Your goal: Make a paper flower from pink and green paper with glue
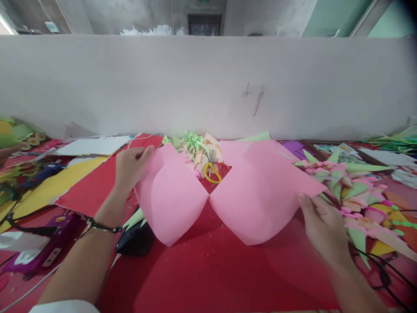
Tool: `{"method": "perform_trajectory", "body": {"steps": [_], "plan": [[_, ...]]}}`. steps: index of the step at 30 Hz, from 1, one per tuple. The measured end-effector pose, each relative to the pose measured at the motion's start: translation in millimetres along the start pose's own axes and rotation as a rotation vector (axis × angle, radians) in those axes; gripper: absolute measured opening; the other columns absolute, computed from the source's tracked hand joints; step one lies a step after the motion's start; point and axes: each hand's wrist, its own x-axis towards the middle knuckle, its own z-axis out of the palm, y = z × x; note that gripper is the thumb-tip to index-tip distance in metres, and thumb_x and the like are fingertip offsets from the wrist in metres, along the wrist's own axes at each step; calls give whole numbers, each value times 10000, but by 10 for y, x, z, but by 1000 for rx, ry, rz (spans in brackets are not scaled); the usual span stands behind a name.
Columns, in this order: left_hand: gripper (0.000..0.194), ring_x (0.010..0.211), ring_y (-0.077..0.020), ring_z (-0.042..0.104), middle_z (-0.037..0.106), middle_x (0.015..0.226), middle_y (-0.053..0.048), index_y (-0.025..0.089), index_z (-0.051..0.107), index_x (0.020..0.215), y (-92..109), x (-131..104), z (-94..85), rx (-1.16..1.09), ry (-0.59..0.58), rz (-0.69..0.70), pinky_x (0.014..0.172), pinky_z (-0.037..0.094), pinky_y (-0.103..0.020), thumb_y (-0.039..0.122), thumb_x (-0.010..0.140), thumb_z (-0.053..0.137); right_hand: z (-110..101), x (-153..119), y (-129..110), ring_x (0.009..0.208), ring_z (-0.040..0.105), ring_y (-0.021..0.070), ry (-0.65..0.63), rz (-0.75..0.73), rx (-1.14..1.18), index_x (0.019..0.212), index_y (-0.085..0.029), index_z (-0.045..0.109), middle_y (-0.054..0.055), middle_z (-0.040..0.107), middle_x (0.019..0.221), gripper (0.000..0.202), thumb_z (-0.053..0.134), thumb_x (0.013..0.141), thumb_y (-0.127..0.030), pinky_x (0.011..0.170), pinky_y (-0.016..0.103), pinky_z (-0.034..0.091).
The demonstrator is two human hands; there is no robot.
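My left hand (132, 167) pinches the upper left edge of a pink paper piece (171, 200). With its thumb on top, my right hand (322, 221) grips the right side of a larger pink paper piece (257, 191). Both pieces curve in their lower parts and come to points at the bottom. Their inner corners meet in the middle, above a red board (224, 269); whether they are joined there I cannot tell. Behind the gap lie yellow-handled scissors (212, 173), beside green and peach paper scraps (195, 145).
A purple power strip (55, 248) and a black object (136, 241) lie at the left. Paper flowers with green leaves (348, 178) crowd the right side, near black cables (387, 278). A white partition (195, 87) stands behind.
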Motion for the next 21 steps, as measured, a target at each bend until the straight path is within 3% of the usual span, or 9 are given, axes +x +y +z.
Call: {"method": "perform_trajectory", "body": {"steps": [7,14,21], "plan": [[399,455,-54,232,195,485,55,160,284,487,-195,9,31,9,-27,-55,444,183,-193,401,761,447,-40,4,-17,592,468,162,27,57,-21,639,-192,483,-1,496,582,311,373,789,-441,552,262,348],[395,465,-61,233,181,496,51,168,265,496,-348,7,77,47,-34,-86,450,172,-202,401,758,448,-66,6,22,531,419,143,46,27,-42,558,-192,428,-26,411,500,338,376,785,-436,515,248,319],[400,468,-70,212,170,492,49,179,230,499,-466,-2,113,76,-46,-112,446,161,-216,403,757,437,-81,21,28,560,450,160,82,28,-36,611,-182,483,-13,452,537,322,381,770,-443,524,252,333]]}}
